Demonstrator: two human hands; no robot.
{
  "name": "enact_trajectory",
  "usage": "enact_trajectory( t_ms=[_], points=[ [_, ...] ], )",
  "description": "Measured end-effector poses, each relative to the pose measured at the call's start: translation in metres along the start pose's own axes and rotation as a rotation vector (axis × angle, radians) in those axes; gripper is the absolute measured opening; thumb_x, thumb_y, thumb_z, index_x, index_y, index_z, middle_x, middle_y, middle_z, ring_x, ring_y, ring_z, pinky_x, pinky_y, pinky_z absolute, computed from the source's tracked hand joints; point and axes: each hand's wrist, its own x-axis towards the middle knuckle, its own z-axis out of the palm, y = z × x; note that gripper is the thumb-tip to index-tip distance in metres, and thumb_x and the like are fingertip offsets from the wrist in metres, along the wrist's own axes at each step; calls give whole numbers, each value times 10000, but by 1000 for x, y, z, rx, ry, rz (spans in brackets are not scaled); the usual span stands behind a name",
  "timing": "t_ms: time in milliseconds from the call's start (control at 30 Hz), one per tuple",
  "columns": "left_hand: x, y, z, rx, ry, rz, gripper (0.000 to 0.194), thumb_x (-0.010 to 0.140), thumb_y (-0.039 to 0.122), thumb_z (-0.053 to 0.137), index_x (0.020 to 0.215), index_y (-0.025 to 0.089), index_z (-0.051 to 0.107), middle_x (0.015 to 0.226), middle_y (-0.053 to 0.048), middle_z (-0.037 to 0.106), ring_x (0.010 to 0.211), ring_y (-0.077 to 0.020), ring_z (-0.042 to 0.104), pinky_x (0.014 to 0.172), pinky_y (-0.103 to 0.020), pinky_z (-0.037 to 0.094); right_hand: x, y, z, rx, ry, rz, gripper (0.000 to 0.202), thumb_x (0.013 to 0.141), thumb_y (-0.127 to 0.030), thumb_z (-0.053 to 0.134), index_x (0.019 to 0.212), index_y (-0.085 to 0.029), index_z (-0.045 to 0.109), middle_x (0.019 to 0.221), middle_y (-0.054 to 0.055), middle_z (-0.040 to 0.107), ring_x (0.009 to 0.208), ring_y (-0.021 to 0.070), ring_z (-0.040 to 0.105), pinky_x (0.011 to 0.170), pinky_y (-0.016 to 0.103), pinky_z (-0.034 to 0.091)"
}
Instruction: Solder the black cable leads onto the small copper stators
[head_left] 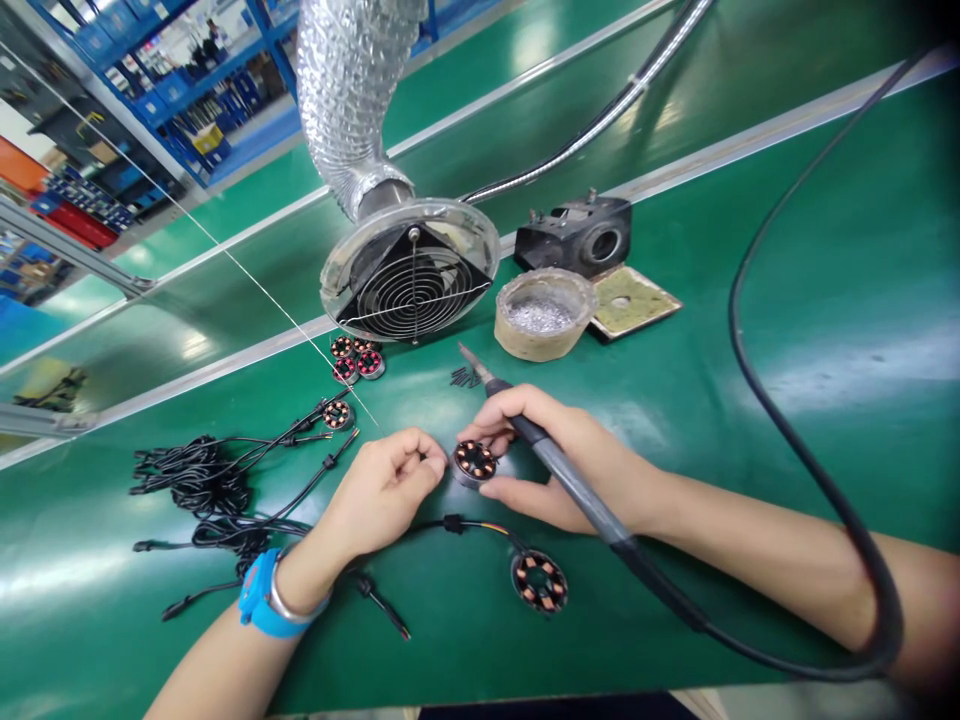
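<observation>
My right hand (577,460) grips a soldering iron (559,465), its tip pointing up and away over the bench. Between the thumb and fingers of that hand sits a small round motor stator (474,462) with copper coils. My left hand (394,487) is closed in a pinch just left of the stator; whatever its fingertips hold is hidden. Below my hands lies another stator (540,582) joined to a black cable (454,523) with coloured wires. Short black pieces (465,377), perhaps tubing, lie near the iron's tip.
Black cables (199,480) are bundled at left, near several stators (356,358). A fume extractor (412,285) hangs at the back on a foil duct (356,100). Right of it stand a solder-filled bowl (544,335), a sponge plate (637,300) and an iron holder (574,235). The iron's cord (772,410) loops right.
</observation>
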Motion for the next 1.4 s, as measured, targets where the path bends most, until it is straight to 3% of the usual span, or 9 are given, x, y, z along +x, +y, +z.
enact_trajectory(
  t_ms=[200, 400, 733, 833, 933, 1033, 1133, 1233, 1400],
  points=[
    [-3, 6, 1, 51, 1, 5, 199, 882, 334, 506, 837, 166, 602, 537, 82, 371, 499, -85, 320, 501, -223, 238, 0, 2, 3, -340, 23, -202, 368, 762, -172, 680, 1079, -191, 495, 886, 28, 614, 766, 161, 569, 692, 270, 496],
    [-4, 14, 7, 288, -31, 22, 244, 882, 336, 498, 710, 177, 567, 497, 79, 354, 469, -76, 308, 491, -222, 218, 1, 2, 6, -411, -31, -255, 307, 796, -145, 595, 1084, -176, 495, 858, 44, 606, 748, 180, 526, 664, 286, 486],
    [0, 2, -2, -120, -82, -72, 117, 728, 249, 510, 650, 165, 530, 528, 61, 403, 497, -77, 300, 483, -214, 234, 0, -1, 6, -427, 24, -311, 406, 761, -63, 501, 1145, -188, 454, 870, 61, 594, 783, 202, 503, 682, 323, 501],
    [-2, 3, 0, -91, -5, -43, 112, 741, 270, 549, 692, 170, 531, 514, 85, 341, 482, -71, 258, 483, -211, 227, 0, -3, 5, -410, 24, -344, 439, 761, -30, 476, 1163, -201, 434, 925, 71, 604, 807, 201, 511, 703, 335, 500],
    [-7, 8, 5, 68, 170, 97, 163, 763, 321, 616, 763, 175, 544, 503, 111, 247, 477, -71, 227, 501, -212, 234, 0, -3, 6, -413, 7, -366, 399, 801, -36, 474, 1162, -201, 435, 947, 79, 609, 806, 197, 514, 708, 342, 492],
    [-11, 15, 12, 273, 324, 231, 203, 748, 341, 670, 794, 174, 563, 503, 112, 252, 460, -68, 241, 497, -217, 231, 0, -2, 8, -441, -20, -392, 345, 863, -88, 480, 1189, -193, 430, 930, 87, 608, 812, 204, 513, 717, 356, 489],
    [-12, 18, 17, 372, 377, 263, 126, 800, 298, 608, 780, 174, 589, 502, 95, 283, 456, -73, 287, 498, -221, 245, -1, -2, 10, -460, -41, -401, 336, 883, -116, 479, 1207, -189, 426, 896, 82, 603, 799, 206, 508, 713, 359, 487],
    [-11, 14, 16, 277, 294, 180, 136, 848, 273, 539, 762, 176, 579, 498, 89, 299, 464, -76, 297, 502, -217, 253, 0, -3, 9, -454, -8, -396, 339, 844, -99, 485, 1169, -188, 444, 833, 58, 588, 744, 194, 492, 667, 325, 483],
    [-8, 4, 3, -176, 59, -43, 258, 835, 392, 564, 713, 176, 494, 543, 78, 357, 490, -71, 288, 473, -205, 225, 2, -3, 3, -431, 64, -340, 444, 748, -85, 511, 1170, -203, 439, 844, 38, 594, 747, 195, 521, 682, 318, 503]
  ],
)
